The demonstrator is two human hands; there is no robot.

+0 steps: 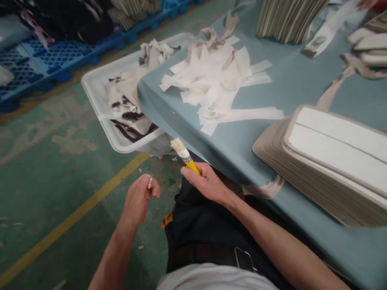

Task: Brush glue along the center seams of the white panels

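My right hand [208,182] is closed around the yellow handle of a paintbrush [183,153]. The brush points up and away, its pale bristles and white-coated lower part near the corner of the table [302,76]. Over the floor to the left, my left hand [137,198] is curled with thumb and fingers together. A small white bit [150,182] shows at its fingertips; I cannot make out what it is. On the table beyond the brush lies a loose heap of white fabric strips [214,80].
A white plastic tub [99,114] of fabric scraps [130,90] stands against the table's left corner. Stacked beige-edged panels [308,169] sit at the right, another upright stack [287,20] behind. Blue pallets [57,60] line the far left. Part of another person's hand [367,4] shows top right.
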